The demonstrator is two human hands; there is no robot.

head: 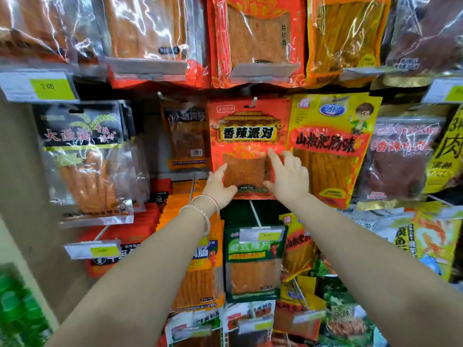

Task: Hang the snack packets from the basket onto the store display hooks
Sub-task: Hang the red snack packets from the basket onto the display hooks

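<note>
**2 hands on a red snack packet at the hook wall**

A wall of hooks fills the view. Shiny snack packets hang on it in rows, packed side by side, from the top down to the bottom. Most are red, orange or yellow, and you can see long orange snack sticks through many clear fronts.

The red packet (246, 136) hangs in the middle row from a small hook (254, 101) poking through its top. The left hand (220, 186) holds its lower left corner, with the thumb on the front and the fingers up along the edge. The right hand (288, 174) lies flat on its right side, fingers spread and straight, gripping nothing. There are 2 thin bracelets (203, 209) on the left wrist.

A yellow packet (330, 146) hangs just beside the red one on the right. A black packet (82, 151) hangs well apart on the left. A green packet (253, 261) hangs below. A price tag (41, 87) with a yellow patch reads 2.00. On the far left there is a plain tan wall (17, 159), and blurry green things (15, 309) sit low in the corner.
</note>
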